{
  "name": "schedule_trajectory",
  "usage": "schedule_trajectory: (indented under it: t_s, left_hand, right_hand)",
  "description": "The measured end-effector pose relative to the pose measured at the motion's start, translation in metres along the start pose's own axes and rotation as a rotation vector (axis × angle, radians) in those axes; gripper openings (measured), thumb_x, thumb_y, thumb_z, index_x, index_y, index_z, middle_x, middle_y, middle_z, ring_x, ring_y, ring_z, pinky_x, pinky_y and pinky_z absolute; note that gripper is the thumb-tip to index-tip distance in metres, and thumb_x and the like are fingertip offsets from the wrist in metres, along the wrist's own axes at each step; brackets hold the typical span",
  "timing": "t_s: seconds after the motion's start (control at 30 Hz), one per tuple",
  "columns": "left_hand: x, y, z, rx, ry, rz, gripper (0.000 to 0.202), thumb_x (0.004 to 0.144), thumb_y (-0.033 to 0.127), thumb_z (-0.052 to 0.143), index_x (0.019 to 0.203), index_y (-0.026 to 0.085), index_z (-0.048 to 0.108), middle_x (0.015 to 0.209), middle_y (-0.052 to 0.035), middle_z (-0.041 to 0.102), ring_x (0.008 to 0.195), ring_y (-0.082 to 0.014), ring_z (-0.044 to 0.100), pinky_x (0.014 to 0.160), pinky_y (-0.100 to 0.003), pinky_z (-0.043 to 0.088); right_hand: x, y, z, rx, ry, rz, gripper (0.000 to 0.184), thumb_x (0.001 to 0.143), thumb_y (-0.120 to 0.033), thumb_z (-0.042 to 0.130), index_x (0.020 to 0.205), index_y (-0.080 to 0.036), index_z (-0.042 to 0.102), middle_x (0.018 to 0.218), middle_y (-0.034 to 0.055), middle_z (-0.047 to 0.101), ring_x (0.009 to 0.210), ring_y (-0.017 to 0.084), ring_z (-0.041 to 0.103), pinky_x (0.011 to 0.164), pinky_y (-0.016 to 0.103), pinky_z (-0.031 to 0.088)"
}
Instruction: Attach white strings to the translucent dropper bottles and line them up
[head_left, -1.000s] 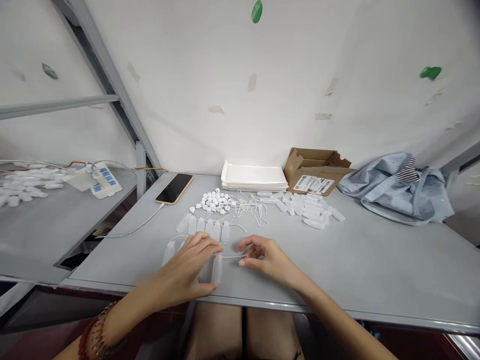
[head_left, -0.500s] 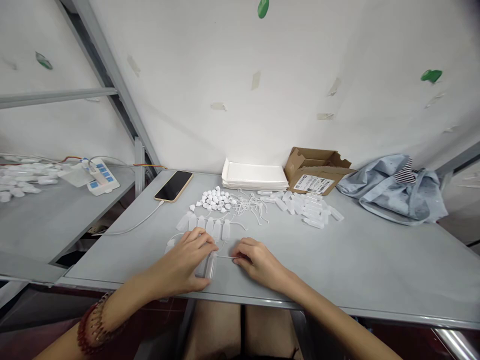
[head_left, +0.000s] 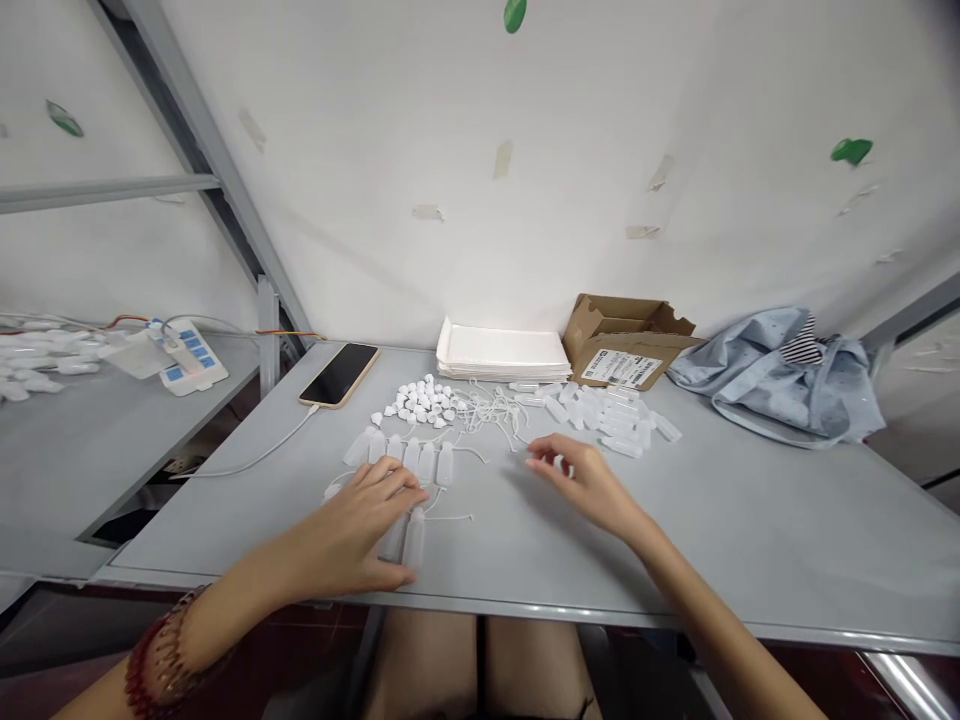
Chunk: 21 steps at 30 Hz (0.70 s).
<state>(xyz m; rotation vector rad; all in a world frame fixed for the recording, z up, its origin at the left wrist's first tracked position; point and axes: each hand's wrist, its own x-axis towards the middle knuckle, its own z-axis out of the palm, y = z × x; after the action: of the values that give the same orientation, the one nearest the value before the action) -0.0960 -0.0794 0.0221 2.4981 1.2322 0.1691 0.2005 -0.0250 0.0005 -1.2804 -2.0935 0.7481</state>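
My left hand (head_left: 367,525) is curved over small translucent plastic bottles on the table's near side. Its fingers and thumb span the two ends of one bottle (head_left: 415,540), which has a white cord (head_left: 450,517) stretching right from its top. Another bottle beside it is partly hidden under the hand. Above lies a row of similar bottles (head_left: 426,463) with cords. My right hand (head_left: 585,478) hovers right of them, thumb and forefinger slightly apart, nothing visible between them. Near its fingertips lies a tangle of loose white cords (head_left: 495,405).
White caps (head_left: 424,400) are heaped left of the cords, and clear bottles (head_left: 622,415) lie to the right. Behind are a white stack of trays (head_left: 502,352), an open cardboard box (head_left: 622,345) and blue cloth (head_left: 780,380). A phone (head_left: 340,375) with a charging cable lies left.
My right hand has let go of the cord and moved up and to the right, toward the loose cords. My left hand stays over the bottles. The view has shifted slightly.
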Motion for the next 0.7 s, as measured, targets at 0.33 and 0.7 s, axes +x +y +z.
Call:
schedule_trajectory:
  t_s: [0.33,0.7]
  left_hand:
    - [0.072,0.002,-0.008,-0.006,0.203,0.014,0.022,0.086,0.022,0.045,0.098,0.019,0.064,0.095,-0.0066,0.065,0.098,-0.024,0.051,0.083,-0.038,0.045]
    - [0.169,-0.008,0.014,0.119,0.205,0.057,0.02,0.078,0.011,0.048,0.077,0.015,0.068,0.081,-0.0118,0.065,0.089,-0.0285,0.054,0.072,-0.038,0.045]
  right_hand:
    - [0.013,0.088,-0.074,-0.337,0.341,0.209,0.016,0.076,-0.023,0.051,0.081,-0.016,0.064,0.085,0.0097,0.067,0.065,0.018,0.059,0.066,0.034,0.046]
    - [0.003,0.091,-0.076,-0.368,0.2,0.217,0.015,0.077,-0.023,0.057,0.087,-0.018,0.067,0.088,0.0064,0.066,0.069,0.017,0.059,0.067,0.03,0.044]
